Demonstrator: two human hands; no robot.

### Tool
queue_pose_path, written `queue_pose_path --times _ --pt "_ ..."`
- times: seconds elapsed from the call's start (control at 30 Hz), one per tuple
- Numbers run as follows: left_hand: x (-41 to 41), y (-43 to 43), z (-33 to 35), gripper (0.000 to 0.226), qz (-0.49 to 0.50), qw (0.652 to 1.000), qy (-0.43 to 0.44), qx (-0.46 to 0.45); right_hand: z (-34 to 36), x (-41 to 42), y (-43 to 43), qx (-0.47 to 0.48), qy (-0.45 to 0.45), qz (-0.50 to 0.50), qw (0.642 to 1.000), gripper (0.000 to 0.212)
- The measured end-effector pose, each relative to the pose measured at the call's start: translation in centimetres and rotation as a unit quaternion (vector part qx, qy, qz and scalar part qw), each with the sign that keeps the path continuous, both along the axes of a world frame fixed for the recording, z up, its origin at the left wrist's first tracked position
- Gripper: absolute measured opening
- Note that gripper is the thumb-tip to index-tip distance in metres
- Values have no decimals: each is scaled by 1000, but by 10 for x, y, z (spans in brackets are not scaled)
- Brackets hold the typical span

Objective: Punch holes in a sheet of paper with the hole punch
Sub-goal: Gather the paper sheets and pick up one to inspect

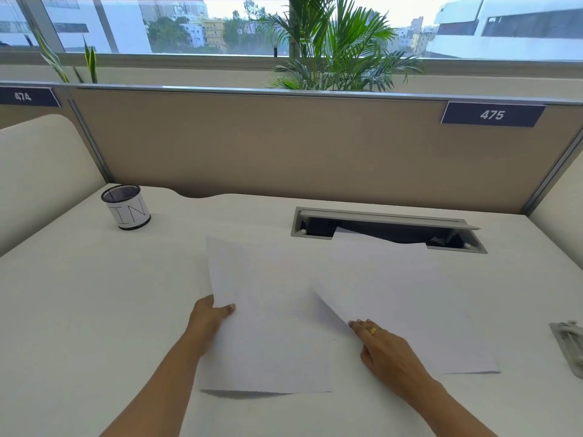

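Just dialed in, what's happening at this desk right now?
A person is separating two sheets of paper. The left hand pinches the left sheet by its edge, lifted off the desk. The right hand rests fingertips on the right sheet. The hole punch sits untouched at the far right edge, so no punching yet.

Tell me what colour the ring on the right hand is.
Gold, on a finger of the right hand; the ring shows in the head view.

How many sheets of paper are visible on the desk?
2: left sheet, pinched by the left hand; right sheet, under the right hand fingertips. Further sheets beneath may be hidden.
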State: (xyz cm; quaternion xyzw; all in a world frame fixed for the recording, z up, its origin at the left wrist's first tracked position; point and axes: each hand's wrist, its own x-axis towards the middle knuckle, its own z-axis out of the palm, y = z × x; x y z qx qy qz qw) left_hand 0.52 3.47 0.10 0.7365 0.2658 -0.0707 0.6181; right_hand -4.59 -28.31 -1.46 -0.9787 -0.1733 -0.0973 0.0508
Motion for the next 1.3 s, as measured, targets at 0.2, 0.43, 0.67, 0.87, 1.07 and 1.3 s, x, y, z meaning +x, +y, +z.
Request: queue_pose_path --times 0.2,0.43,0.67,0.87,1.07,1.3 --pt "-2 -3 3 36 -9 998 11 -54 3 -3 5 23 14 -31 999 47" --pt "-5 -15 1 35 -21 997 11 -75 4 0 11 34 69 -77 994 43" --pt "-5 -32 -1 37 -18 995 17 -101 17 -13 39 87 -15 82 993 34" --pt "-5 -45 0 44 -22 992 24 -122 3 -20 51 58 -6 145 988 38" --pt "-11 -50 -5 42 -66 995 4 -70 5 -21 39 109 8 150 983 27" --pt "-11 -46 -8 41 -62 994 -26 -86 7 13 -34 223 48 -177 957 36"
